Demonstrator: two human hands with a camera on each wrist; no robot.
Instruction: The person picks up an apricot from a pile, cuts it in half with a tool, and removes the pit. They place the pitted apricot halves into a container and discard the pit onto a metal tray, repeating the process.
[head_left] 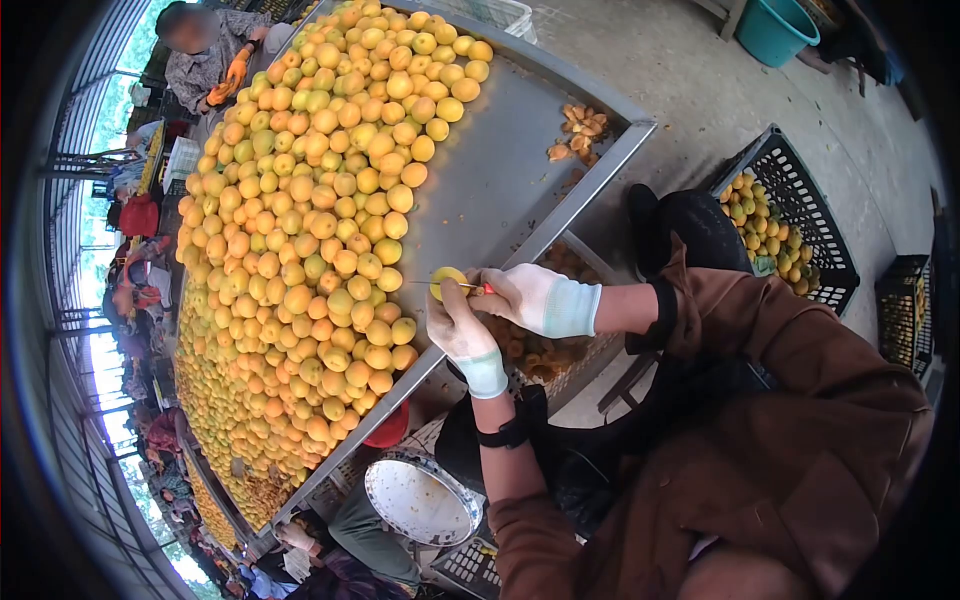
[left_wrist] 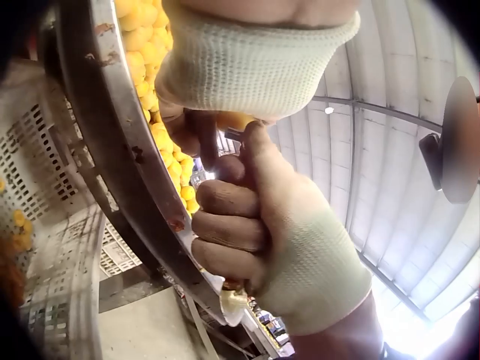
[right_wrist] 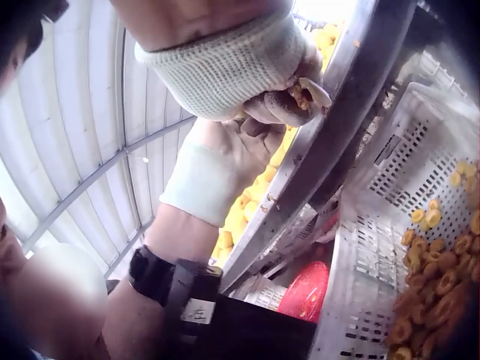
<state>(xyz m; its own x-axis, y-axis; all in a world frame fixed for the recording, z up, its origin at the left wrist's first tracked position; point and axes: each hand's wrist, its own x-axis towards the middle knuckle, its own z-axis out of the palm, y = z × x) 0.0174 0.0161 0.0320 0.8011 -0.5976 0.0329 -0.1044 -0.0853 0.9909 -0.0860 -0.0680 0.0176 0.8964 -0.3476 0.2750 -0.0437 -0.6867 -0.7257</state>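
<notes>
Over the metal table's edge, the gloved left hand (head_left: pixel 463 335) holds a yellow fruit (head_left: pixel 448 283) between fingers and thumb. The gloved right hand (head_left: pixel 528 298) grips a small tool with a red part (head_left: pixel 484 290); a thin blade-like line reaches left past the fruit. The hands touch each other. In the left wrist view the right hand (left_wrist: pixel 289 232) has its fingers curled, with the fruit (left_wrist: pixel 235 120) partly hidden above it. In the right wrist view the left hand (right_wrist: pixel 225 154) lies behind the right hand (right_wrist: pixel 281 101), and the fruit is mostly hidden.
Yellow-orange fruits (head_left: pixel 320 220) are heaped on the table (head_left: pixel 480 170), with split pieces (head_left: pixel 580 130) near its corner. A white crate (right_wrist: pixel 367 262) of halved fruit stands below the edge. Black crates (head_left: pixel 800 190), a white bucket (head_left: pixel 423 497) and other people (head_left: pixel 205 60) are around.
</notes>
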